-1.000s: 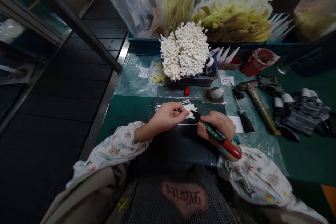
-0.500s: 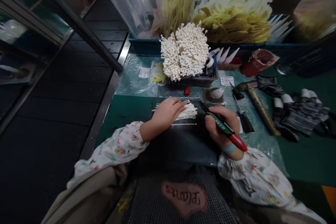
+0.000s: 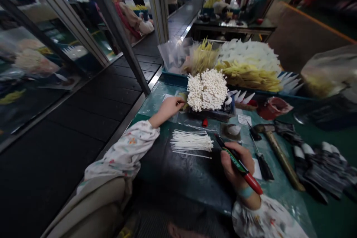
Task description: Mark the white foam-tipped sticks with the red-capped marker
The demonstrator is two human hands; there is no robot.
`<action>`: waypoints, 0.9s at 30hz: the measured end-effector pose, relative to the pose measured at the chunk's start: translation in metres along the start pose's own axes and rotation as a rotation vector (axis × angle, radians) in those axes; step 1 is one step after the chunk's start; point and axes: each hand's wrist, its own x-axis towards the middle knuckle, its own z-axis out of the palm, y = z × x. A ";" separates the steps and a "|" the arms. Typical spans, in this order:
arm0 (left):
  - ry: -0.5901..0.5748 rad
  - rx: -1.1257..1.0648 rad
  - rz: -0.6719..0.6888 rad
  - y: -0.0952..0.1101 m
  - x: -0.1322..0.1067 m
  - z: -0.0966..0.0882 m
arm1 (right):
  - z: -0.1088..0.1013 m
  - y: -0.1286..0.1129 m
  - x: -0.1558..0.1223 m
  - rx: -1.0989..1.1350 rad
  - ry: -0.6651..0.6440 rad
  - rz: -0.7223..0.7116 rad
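My right hand (image 3: 238,163) is closed around a red-and-black marker (image 3: 237,163), its tip pointing left toward a row of thin white stems (image 3: 191,142) with small tips, lying on a dark mat (image 3: 178,178). One stem lies slightly apart in front of the others. Beyond the row, my left hand (image 3: 170,108) reaches to a yellow leaf-shaped piece (image 3: 184,98), its fingertips pinched together at that piece's edge. Just right of the fingers stands a thick bundle of white-tipped stems (image 3: 208,90). A small red cap (image 3: 205,123) lies between bundle and row.
Blue trays (image 3: 174,79) of yellow and whitish petals line the back. At the right lie a screwdriver (image 3: 264,165), a hammer (image 3: 283,160), grey gloves (image 3: 320,167) and a red pot (image 3: 275,108). A metal post (image 3: 131,59) rises at the left; a person (image 3: 134,22) sits beyond.
My left hand has left the row of stems and moved up to the yellow piece beside the bundle. My right hand still holds the marker. The view has tilted up.
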 end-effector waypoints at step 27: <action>-0.169 -0.845 -0.117 0.016 0.104 0.023 | 0.006 -0.004 0.002 0.030 -0.022 -0.132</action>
